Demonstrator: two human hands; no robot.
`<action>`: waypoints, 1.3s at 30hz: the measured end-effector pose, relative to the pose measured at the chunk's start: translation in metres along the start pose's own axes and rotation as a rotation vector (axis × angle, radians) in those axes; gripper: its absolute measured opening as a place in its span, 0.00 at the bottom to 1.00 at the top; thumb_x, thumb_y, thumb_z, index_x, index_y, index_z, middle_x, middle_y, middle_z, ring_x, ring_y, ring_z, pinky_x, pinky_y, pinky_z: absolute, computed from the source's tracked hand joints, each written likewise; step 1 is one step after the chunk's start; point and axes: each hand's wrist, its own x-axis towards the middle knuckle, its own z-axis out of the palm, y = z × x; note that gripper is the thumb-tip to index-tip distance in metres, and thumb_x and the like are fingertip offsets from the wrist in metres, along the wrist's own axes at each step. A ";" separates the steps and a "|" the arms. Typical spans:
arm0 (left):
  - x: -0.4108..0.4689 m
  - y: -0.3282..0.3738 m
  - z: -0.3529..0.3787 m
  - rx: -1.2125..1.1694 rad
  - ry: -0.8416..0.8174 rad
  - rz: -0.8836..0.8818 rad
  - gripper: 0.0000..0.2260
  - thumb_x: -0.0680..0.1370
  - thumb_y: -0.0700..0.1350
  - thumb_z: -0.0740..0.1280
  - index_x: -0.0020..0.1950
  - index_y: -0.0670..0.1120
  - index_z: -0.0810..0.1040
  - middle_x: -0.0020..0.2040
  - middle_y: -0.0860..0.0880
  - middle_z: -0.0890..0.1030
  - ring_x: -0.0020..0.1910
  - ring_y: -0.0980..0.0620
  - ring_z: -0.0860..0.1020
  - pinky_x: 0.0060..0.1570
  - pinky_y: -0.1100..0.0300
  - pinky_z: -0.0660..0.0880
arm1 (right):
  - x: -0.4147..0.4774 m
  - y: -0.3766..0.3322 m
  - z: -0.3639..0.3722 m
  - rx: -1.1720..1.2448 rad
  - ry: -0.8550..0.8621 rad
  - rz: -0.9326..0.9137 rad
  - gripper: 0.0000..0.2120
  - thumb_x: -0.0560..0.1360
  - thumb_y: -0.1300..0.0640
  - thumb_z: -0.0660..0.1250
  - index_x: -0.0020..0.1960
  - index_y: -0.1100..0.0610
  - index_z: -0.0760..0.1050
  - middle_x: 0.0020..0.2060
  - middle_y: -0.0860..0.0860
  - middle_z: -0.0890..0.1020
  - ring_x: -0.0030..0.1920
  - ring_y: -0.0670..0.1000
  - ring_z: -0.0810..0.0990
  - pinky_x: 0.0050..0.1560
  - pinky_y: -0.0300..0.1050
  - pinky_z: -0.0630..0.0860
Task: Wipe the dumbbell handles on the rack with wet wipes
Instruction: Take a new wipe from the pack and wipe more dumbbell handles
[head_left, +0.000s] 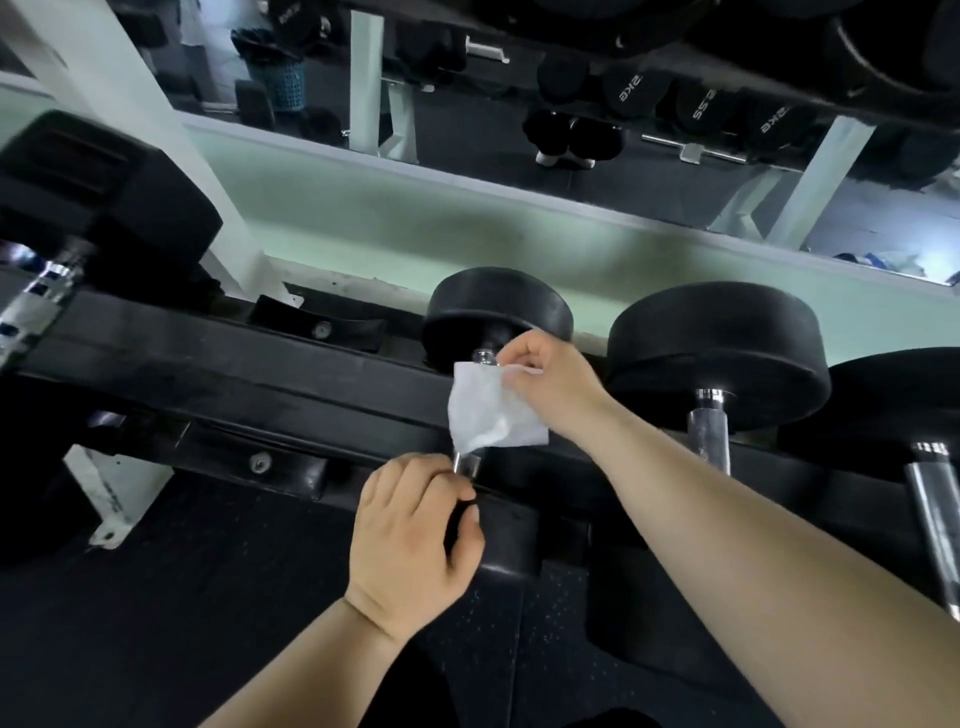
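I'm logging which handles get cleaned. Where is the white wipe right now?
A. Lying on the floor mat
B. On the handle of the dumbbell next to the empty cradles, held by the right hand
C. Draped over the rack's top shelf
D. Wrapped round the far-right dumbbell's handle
B: the right hand pinches the wipe against the handle of that dumbbell, while the left hand grips its near end.
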 end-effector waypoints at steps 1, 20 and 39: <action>0.000 -0.001 0.001 0.001 -0.008 0.009 0.05 0.69 0.45 0.60 0.44 0.48 0.68 0.46 0.52 0.69 0.42 0.51 0.70 0.44 0.62 0.64 | 0.005 0.002 0.010 -0.162 -0.022 -0.062 0.08 0.74 0.64 0.58 0.48 0.53 0.71 0.42 0.43 0.74 0.43 0.45 0.72 0.41 0.36 0.67; -0.005 -0.005 0.006 0.062 0.022 0.021 0.06 0.68 0.46 0.61 0.43 0.48 0.68 0.46 0.52 0.71 0.45 0.51 0.71 0.45 0.61 0.65 | 0.017 0.030 0.021 -0.827 -0.300 -0.775 0.14 0.70 0.56 0.60 0.48 0.60 0.82 0.52 0.55 0.82 0.53 0.55 0.81 0.50 0.44 0.77; -0.003 -0.002 0.005 0.081 0.010 -0.002 0.07 0.68 0.47 0.61 0.45 0.48 0.70 0.41 0.48 0.80 0.44 0.52 0.71 0.44 0.61 0.64 | -0.006 0.034 0.021 -0.787 -0.384 -0.915 0.10 0.62 0.58 0.59 0.33 0.60 0.78 0.33 0.54 0.80 0.36 0.57 0.80 0.24 0.41 0.74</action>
